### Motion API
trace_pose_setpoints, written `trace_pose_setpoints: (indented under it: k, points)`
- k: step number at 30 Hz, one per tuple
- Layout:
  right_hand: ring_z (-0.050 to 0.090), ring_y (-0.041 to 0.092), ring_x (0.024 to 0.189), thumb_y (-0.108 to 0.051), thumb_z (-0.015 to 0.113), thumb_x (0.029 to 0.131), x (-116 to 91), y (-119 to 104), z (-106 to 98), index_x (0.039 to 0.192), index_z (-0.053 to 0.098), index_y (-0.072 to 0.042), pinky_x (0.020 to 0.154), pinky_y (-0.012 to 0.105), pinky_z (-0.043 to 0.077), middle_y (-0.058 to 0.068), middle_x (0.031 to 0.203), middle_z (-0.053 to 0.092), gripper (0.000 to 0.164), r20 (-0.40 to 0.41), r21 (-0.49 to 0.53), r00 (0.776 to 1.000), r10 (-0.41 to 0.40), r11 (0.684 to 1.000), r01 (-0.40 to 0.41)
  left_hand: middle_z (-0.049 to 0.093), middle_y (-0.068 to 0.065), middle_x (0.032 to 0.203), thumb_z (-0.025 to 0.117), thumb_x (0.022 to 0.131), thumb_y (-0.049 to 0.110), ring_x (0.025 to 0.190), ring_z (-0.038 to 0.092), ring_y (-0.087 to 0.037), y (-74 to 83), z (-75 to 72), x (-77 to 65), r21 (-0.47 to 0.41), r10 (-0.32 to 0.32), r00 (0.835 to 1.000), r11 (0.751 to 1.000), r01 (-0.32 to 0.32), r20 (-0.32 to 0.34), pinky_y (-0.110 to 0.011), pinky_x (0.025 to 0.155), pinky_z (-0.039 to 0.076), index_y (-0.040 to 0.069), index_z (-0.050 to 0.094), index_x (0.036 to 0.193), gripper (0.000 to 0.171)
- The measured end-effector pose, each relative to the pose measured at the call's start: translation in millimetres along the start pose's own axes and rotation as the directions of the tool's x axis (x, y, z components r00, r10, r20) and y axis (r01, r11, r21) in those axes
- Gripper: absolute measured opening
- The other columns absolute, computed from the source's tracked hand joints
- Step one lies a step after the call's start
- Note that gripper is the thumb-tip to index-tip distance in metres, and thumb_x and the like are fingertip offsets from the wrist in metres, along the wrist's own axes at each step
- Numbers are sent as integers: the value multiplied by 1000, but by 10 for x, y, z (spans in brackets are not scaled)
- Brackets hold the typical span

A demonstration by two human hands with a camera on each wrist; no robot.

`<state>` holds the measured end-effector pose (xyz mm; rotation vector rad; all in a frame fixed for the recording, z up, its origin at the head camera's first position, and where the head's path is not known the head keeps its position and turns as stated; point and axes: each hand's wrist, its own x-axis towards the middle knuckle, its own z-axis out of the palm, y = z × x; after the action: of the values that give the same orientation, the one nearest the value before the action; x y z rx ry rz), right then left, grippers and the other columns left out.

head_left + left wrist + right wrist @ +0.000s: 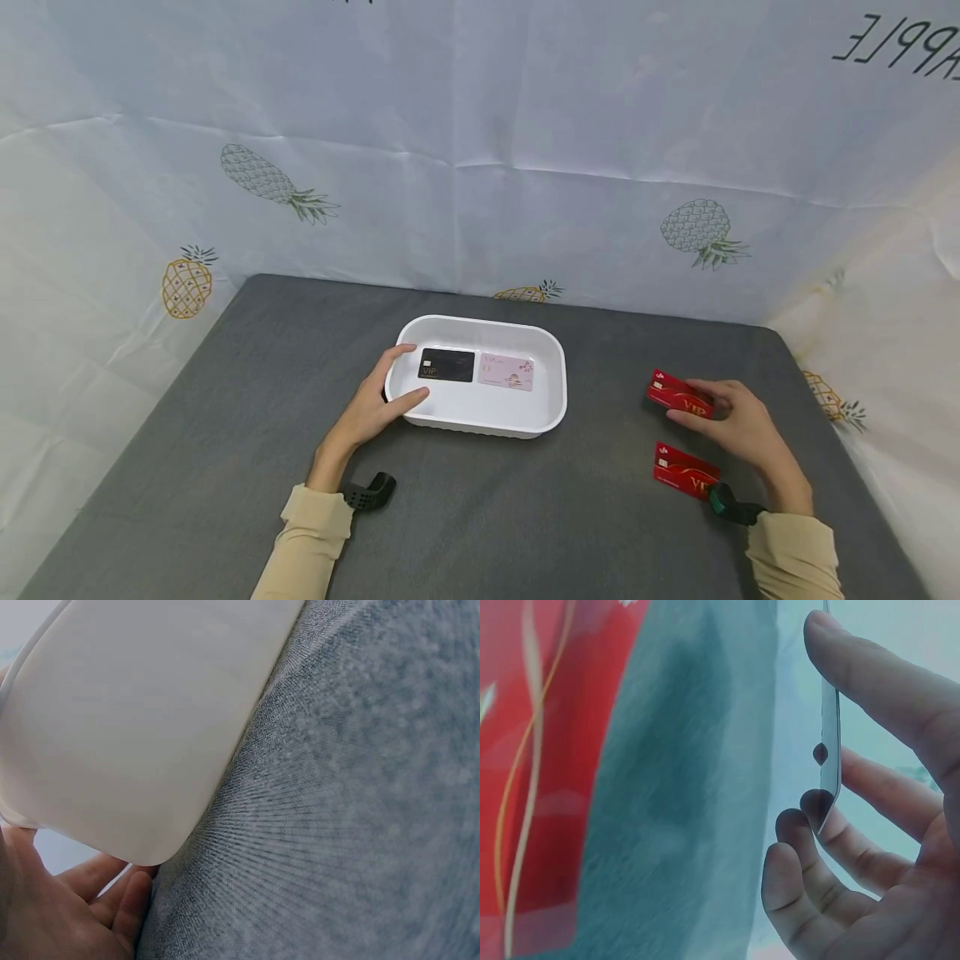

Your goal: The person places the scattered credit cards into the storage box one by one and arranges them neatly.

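Note:
My left hand (369, 410) grips the left end of a white plastic tray (472, 407), thumb and a finger over its rim. In the left wrist view the other fingers (132, 904) curl against the outside, low by the tabletop. Inside the tray a black VIP card (447, 366) lies beside a pink VIP card (507, 372). At the right, my right hand (750, 427) pinches a red VIP card (675, 392) by its edges, raised above the table in the right wrist view. A second red VIP card (681, 469) lies nearer, partly covered by the wrist strap.
Dark grey cloth covers the table (517, 517). Behind it hangs a pale curtain (480, 225) printed with pineapples, close along the far edge and both sides. Each wrist wears a black strap (370, 492).

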<state>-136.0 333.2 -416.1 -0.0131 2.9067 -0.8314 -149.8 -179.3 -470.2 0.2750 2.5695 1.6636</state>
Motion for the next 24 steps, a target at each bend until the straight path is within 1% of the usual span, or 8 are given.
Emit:
trace_pose_setpoints:
  k: [3, 7, 11, 14, 20, 24]
  points:
    - [52, 51, 116, -40, 79, 89, -6, -73, 10, 144, 52, 4, 90, 65, 50, 30, 130, 49, 76, -13, -1, 1000, -22, 1000, 22, 33, -14, 165, 72, 92, 35, 152, 31, -38, 2, 1, 2, 1, 1, 1000, 1000, -1, 0, -70, 117, 25, 24, 36, 154, 72]
    - [54, 46, 114, -39, 81, 88, -8, -161, 26, 143, 54, 3, 84, 56, 53, 28, 128, 50, 74, -27, -2, 999, -41, 999, 41, 33, -14, 164, 71, 93, 34, 152, 32, -38, -2, 3, 4, -7, 5, 1000, 1000, -5, 5, -70, 117, 26, 24, 36, 154, 71]
    - [54, 43, 112, -39, 82, 87, -4, -250, 39, 141, 57, 2, 80, 46, 53, 27, 126, 52, 73, -41, -17, 997, -60, 998, 60, 33, -14, 164, 71, 93, 34, 152, 32, -38, -3, 1, 2, -15, 10, 1000, 1000, -9, 9, -70, 117, 26, 24, 37, 154, 71]
    - [56, 40, 109, -38, 83, 86, -5, -331, 46, 139, 59, 1, 77, 41, 52, 25, 125, 54, 71, -55, -24, 994, -90, 996, 89, 32, -14, 165, 71, 93, 34, 152, 31, -38, 1, 0, 2, -17, 10, 1000, 1000, -10, 8, -70, 117, 25, 24, 37, 154, 71]
    - [57, 33, 103, -35, 84, 85, 9, -487, 66, 136, 62, 0, 72, 32, 50, 21, 120, 57, 66, -79, -19, 984, -159, 987, 158, 33, -14, 164, 72, 93, 33, 151, 33, -38, 5, -1, 2, -21, 8, 1000, 1000, -7, 6, -70, 117, 26, 22, 36, 154, 72]
    - [56, 32, 104, -35, 84, 85, 20, -603, 92, 136, 63, -1, 70, 28, 50, 19, 121, 58, 66, -84, -6, 980, -178, 984, 178, 33, -14, 164, 72, 92, 33, 151, 32, -38, 9, -1, 0, -21, 4, 1000, 1000, -4, 3, -70, 117, 26, 23, 36, 154, 72]
